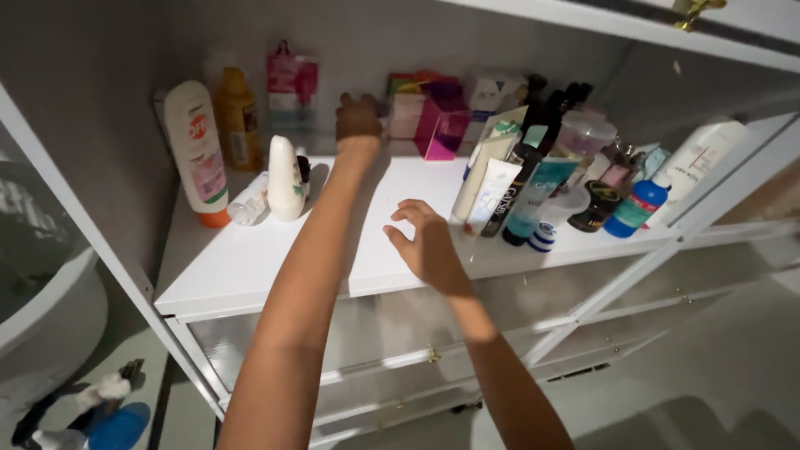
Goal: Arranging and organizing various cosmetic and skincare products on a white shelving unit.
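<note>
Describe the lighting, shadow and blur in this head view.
Head view: light falls brightly on the white shelf, the back wall stays dim; the left hand reaching back is dark and motion-blurred, the right hand sharper; wide-angle distortion bends the cabinet frame.

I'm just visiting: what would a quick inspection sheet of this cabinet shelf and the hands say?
Surface: white shelf, bare in the middle.
Job's things: left hand reaches to the back near the pink box; right hand hovers open beside the white tube.
Clutter: orange-capped spray can, white bottle, blue bottle, black tube.
Hands: both open, holding nothing.
Cables: nothing seen.
Surroundings: glass cabinet door, blue thing on the floor.
</note>
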